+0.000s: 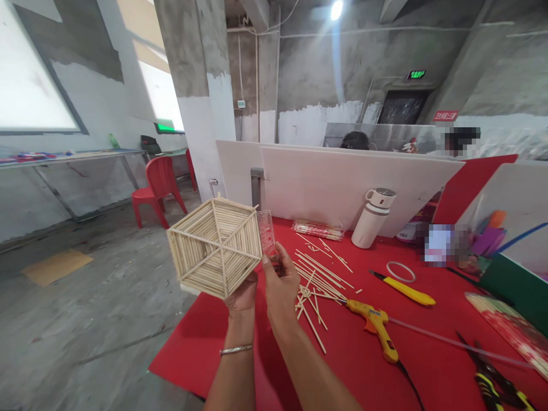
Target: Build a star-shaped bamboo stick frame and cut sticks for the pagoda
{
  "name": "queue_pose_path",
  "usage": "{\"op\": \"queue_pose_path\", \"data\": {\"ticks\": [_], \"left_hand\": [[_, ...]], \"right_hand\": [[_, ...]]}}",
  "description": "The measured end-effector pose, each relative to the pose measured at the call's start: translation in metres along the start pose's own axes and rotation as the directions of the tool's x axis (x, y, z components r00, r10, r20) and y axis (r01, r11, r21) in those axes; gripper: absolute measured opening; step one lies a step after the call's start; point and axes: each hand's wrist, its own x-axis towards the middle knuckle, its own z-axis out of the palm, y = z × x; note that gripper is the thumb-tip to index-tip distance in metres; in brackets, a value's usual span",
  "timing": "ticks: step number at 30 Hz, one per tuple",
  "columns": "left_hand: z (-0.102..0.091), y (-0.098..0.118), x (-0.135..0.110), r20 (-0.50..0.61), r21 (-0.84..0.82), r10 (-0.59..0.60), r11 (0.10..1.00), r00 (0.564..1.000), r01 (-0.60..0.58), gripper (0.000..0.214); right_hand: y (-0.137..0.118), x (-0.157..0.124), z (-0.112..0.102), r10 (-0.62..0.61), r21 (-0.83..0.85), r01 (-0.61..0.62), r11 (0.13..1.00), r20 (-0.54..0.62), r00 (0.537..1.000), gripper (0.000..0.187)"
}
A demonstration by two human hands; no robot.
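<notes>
My left hand (242, 295) grips the lower edge of a hexagonal basket made of thin wooden sticks (215, 246), held up with its flat bottom facing me. My right hand (280, 283) is closed on a clear plastic ruler (268, 233) that stands upright against the right side of the hexagon. A bracelet circles my left wrist. Both hands hover above the near left part of a red-covered table (351, 365).
Loose wooden sticks (319, 268) lie scattered on the table beside a yellow glue gun (373, 324), a yellow utility knife (405, 289), a tape ring (401, 272) and a white flask (372, 218). White partition boards stand behind. Red chairs (156, 188) sit at left.
</notes>
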Motion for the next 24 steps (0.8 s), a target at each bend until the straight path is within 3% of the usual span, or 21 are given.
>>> {"op": "queue_pose_path", "data": {"ticks": [24], "left_hand": [[-0.0064,0.0013,0.0003,0.012,-0.052,-0.032,0.998,0.999,0.033,0.041]], "right_hand": [[-0.0021,-0.0001,0.001,0.011,0.028,-0.01,1.0,-0.015,1.0,0.056]]}}
